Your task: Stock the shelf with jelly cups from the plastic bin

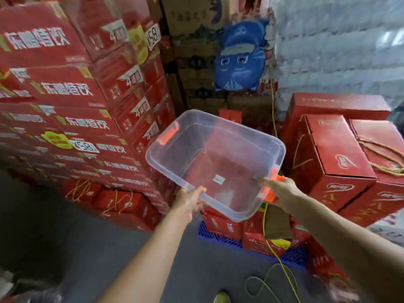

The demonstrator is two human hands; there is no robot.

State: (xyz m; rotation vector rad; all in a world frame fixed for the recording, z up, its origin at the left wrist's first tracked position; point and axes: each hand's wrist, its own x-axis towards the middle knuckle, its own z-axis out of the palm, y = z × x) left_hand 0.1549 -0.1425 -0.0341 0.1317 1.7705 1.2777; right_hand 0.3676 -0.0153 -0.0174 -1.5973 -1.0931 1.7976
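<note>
Both hands held out a clear plastic bin (218, 162): left hand (189, 201) gripped its near rim, right hand (282, 191) its orange latch (271, 191).

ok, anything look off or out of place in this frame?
The plastic bin, held tilted by left hand and right hand, looks empty: nothing inside but a small white label. A loose yellow cord trails across the floor near the foot.
</note>
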